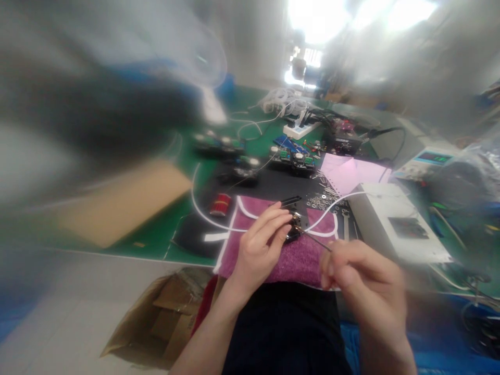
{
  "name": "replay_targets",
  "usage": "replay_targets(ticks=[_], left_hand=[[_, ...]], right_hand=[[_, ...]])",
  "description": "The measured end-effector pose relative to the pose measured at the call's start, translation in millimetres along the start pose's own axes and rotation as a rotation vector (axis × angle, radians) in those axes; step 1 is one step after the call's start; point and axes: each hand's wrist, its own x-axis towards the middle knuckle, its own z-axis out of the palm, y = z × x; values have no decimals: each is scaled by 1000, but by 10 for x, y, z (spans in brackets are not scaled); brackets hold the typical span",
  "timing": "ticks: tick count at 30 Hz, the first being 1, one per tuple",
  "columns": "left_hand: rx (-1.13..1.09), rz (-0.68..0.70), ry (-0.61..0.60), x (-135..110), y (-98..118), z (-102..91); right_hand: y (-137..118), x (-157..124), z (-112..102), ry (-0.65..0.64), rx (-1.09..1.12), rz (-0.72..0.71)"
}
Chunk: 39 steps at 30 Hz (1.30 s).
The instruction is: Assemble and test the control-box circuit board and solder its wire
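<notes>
My left hand (260,247) pinches a small dark electronic part (294,229) over a magenta cloth (297,255) at the bench edge. My right hand (357,273) is closed around a thin metal tool (317,240), its tip touching the part. The right hand is partly smeared by motion. A thin black strip (291,200) lies just beyond the part.
A green bench (156,234) holds several circuit boards (292,156), a red spool (221,204), white cable (203,213), pink paper (347,172), a white box (394,221), a power strip (300,127) and a brown cardboard sheet (125,200). An open carton (167,312) sits on the floor.
</notes>
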Motion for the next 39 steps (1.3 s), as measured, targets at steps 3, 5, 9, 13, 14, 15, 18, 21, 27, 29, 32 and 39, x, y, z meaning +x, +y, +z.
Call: replay_targets(ticks=[3,5,9,13,14,15,18,21,27,29,32,39], left_hand=[[0,17,-17,8,16,-12],[-1,28,-29,11,19,-18],[16,43,-51,5,14,-19],[55,73,-66,-24,-4,-4],[66,75,-67,-32,-7,0],[76,74,-67,-40,-10,5],[96,79,-66,-57,-10,18],[124,82,-66,-67,-8,30],[170,104,-54,-84,-19,55],[170,108,-54,-89,-22,57],[165,108,-58,-93,-23,55],[145,98,-52,-88,-18,47]], right_hand=[[100,-218,-85,106,-54,86],[195,-373,-85,168,-18,159],[293,-573,-38,241,63,177],[250,-587,-35,276,41,137],[238,-581,-44,291,30,131],[232,-578,-54,306,24,125],[255,-605,-96,343,49,117],[315,-672,-137,352,101,140],[379,-738,-150,361,113,174],[368,-729,-141,370,111,177],[343,-682,-137,390,122,178],[607,-424,-210,492,239,203]])
